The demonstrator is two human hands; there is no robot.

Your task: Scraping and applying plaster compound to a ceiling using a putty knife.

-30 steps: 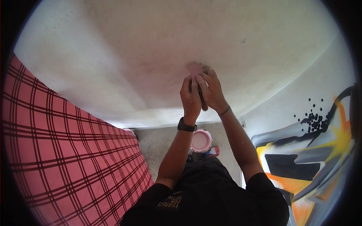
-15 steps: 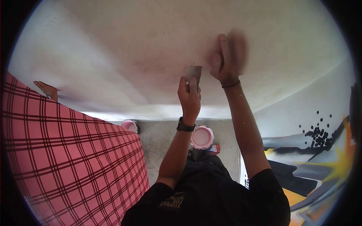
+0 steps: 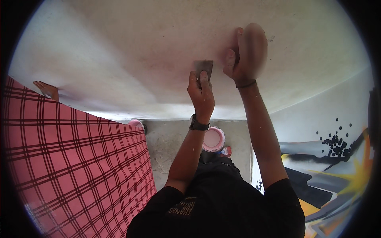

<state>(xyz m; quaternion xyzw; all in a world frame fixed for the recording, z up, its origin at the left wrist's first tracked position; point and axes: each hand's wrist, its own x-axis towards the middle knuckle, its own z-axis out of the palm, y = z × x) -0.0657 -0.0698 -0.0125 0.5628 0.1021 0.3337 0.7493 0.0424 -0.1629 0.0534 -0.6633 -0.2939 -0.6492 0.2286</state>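
My left hand is closed around a putty knife, its flat, dark, square-ended blade pointing up against the pale wall. The thumb lies along the face of the blade. A watch sits on that wrist. Higher and to the right, my right hand is up at the wall. Its thumb and one fingertip show apart, but the other fingers are smeared by motion. Whether anything lies under that palm is hidden. Below my left wrist stands a bucket with pale pink contents.
A person in a pink checked garment is close on my left, a hand at the wall. A second pink bucket stands by them. A red and white packet lies near my feet. A painted mural covers the right-hand wall.
My right hand has shifted up and slightly right along the wall, still blurred. My left hand has risen a little with the putty knife. The other person's hand has moved slightly.
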